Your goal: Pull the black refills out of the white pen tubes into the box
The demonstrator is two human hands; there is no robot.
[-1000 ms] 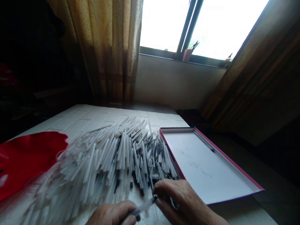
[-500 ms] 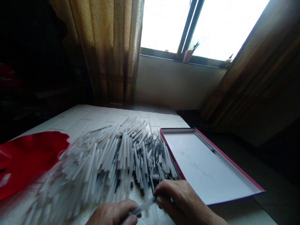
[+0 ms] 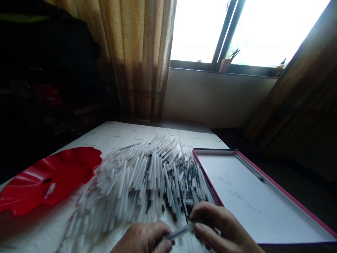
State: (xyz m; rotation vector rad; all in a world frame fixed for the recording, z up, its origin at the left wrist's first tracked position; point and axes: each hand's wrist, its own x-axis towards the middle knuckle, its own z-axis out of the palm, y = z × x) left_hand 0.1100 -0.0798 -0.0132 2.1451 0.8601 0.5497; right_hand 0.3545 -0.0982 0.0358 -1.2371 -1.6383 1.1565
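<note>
Here, just on the near side of the pen-barrel heap (image 3: 137, 182), both hands are closed on one translucent pen barrel (image 3: 180, 232): left hand (image 3: 147, 237) pinching its nearer end, right hand (image 3: 223, 225) gripping the other. Its long axis runs crosswise, slanting away from the body towards the right, so neither hand looks nearer. Left of the heap, the red scalloped dish (image 3: 63, 172); right of it, the shallow white-lined tray (image 3: 237, 186).
</note>
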